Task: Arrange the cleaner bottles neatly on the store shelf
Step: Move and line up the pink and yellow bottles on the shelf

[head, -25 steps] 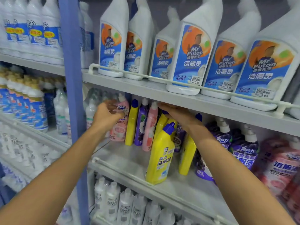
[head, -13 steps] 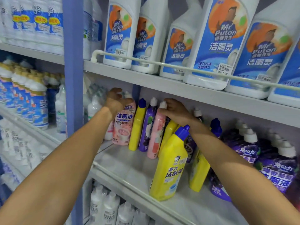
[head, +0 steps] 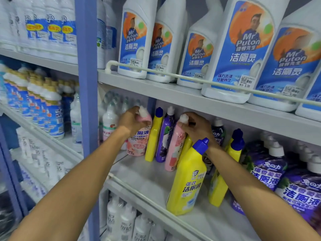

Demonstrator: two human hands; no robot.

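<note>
Pink bottles (head: 139, 143) in curled hands (head: 130, 122)

Location: a shop aisle. Metal shelves (head: 173, 96) with front rails (head: 191, 78) carry rows of identical white cleaner bottles (head: 243, 49), each bearing a printed price sticker (head: 246, 82).

Six large white bottles (head: 137, 40) line the top shelf (head: 156, 84), the sixth cut off at the right edge. The middle shelf (head: 144, 181) carries four yellow bottles (head: 188, 180), one of them half hidden, and two pink bottles (head: 139, 141), one held in the left hand (head: 132, 120) and one in the right hand (head: 196, 126). Purple bottles (head: 165, 136) number at least six: one at left, one behind the right wrist, four or more packed at right. The blue-labelled bottles (head: 53, 117) at far left are too blurred to count.
</note>
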